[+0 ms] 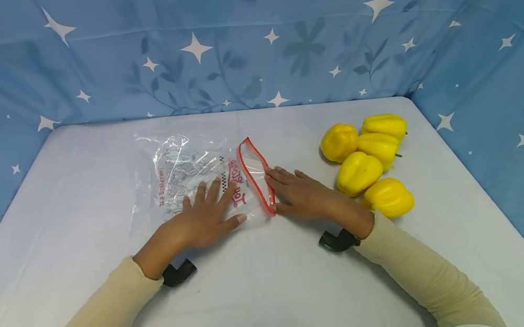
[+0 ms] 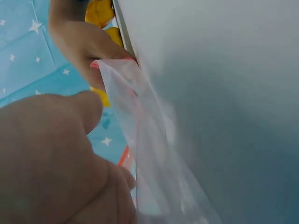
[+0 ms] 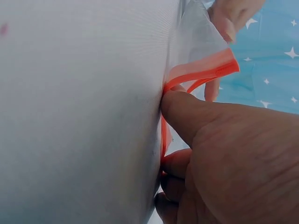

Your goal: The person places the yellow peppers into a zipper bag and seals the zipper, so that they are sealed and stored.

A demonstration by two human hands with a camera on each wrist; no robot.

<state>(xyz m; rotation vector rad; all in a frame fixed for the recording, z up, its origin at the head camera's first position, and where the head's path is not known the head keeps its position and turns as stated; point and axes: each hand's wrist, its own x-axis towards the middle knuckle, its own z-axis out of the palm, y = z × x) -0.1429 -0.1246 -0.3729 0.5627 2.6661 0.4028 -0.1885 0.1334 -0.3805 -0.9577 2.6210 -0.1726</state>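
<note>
A clear plastic zip bag [image 1: 186, 163] with red and black print lies flat on the table. Its red-edged mouth [image 1: 256, 177] faces right and gapes, the two lips standing apart in the right wrist view. My left hand [image 1: 206, 219] rests on the bag's printed side with its fingers spread. At the mouth, my right hand [image 1: 305, 193] touches the red edge with its fingertips and thumb, fingers mostly straight. Several yellow bell peppers [image 1: 359, 173] sit in a cluster just beyond the right hand.
A white cloth covers the table [image 1: 264, 289]. Blue curtains [image 1: 240, 39] with white stars hang behind it and at both sides. A black strap piece [image 1: 338, 241] shows at the right wrist and another black piece [image 1: 179, 273] at the left wrist.
</note>
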